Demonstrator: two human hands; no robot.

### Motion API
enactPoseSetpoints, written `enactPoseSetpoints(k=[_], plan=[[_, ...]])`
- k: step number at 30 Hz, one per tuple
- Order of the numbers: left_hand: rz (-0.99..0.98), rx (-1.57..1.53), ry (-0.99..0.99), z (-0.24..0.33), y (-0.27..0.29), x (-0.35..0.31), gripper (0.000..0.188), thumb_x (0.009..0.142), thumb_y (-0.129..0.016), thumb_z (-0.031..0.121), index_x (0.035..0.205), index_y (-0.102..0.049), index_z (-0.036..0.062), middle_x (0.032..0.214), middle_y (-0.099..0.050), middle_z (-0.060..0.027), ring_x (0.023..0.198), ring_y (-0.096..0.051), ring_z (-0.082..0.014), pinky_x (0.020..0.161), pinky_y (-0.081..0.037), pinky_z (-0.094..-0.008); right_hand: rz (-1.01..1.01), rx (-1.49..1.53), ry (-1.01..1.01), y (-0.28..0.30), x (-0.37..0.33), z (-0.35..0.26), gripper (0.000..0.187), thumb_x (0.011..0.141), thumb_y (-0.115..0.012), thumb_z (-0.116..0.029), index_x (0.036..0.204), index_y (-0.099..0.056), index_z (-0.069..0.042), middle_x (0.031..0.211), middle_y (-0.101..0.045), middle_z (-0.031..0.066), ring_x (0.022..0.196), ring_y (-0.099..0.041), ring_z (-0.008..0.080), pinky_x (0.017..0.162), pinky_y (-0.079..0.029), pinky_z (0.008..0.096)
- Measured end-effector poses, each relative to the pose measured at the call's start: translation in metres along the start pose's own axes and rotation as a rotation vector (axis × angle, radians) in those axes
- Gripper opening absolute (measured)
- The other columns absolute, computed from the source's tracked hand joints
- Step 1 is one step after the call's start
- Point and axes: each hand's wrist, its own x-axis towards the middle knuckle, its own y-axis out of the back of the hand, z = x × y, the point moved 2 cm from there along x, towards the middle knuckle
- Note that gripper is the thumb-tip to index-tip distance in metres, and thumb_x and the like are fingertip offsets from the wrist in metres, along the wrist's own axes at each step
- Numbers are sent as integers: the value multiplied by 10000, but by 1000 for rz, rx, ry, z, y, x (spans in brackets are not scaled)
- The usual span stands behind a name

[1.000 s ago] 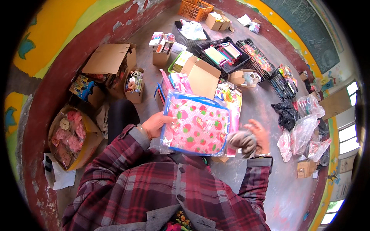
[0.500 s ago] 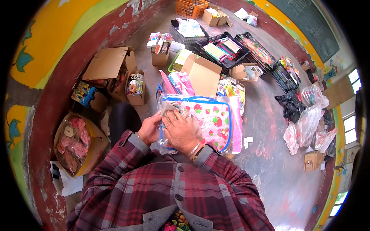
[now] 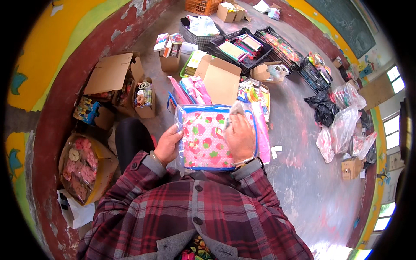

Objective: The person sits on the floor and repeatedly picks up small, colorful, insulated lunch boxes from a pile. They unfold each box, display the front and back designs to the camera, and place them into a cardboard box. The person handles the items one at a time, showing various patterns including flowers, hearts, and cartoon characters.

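A pink, strawberry-patterned case (image 3: 203,141) with blue edging lies in front of me inside a clear plastic sleeve. My left hand (image 3: 168,145) grips its left edge, thumb on top and the other fingers mostly hidden. On the case's right part, my right hand (image 3: 241,138) presses a greyish cloth (image 3: 237,110) flat under its fingers. Beyond the case's far left corner stand pink packets (image 3: 199,90). A pink sheet-like item (image 3: 262,143) sticks out from beneath the right side.
Ahead stand an open cardboard box (image 3: 221,80), black crates (image 3: 242,50) and a grey basket (image 3: 201,37). More boxes (image 3: 110,73) line the left wall. A box of pink items (image 3: 82,169) sits by my left leg. Plastic bags (image 3: 344,123) lie at right.
My right hand has slid the cloth from the case's left side to its right. My left hand stays at the left edge, now apart from the right. The whole view has shifted slightly.
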Motion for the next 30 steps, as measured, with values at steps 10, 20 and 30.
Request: enactPoseSetpoints(k=[10, 20, 30], plan=[[-8, -9, -2, -3, 5, 1, 347, 926, -422, 31, 1272, -423, 5, 1216, -544, -126, 1092, -550, -220, 960, -431, -378, 44, 146, -385, -6, -124, 87, 271, 840, -508, -130, 1071, -619, -44, 898, -638, 169, 849, -612, 342, 746, -488, 416], [-1, -36, 87, 5, 15, 5, 373, 917, -423, 18, 1290, -407, 13, 1208, -544, -126, 1089, -550, -236, 965, -435, -398, -21, 1605, -1222, 22, -162, 255, 376, 905, -559, -244, 1148, -506, 39, 910, -611, 100, 690, -587, 154, 590, -472, 281], [-124, -10, 224, -4, 8, 7, 413, 910, -455, 36, 1318, -390, 22, 1219, -540, -99, 1090, -555, -192, 965, -435, -357, -859, 1427, -1008, 35, -66, 160, 551, 749, -738, -153, 1222, -496, -10, 1082, -630, 99, 897, -641, 208, 770, -547, 344]])
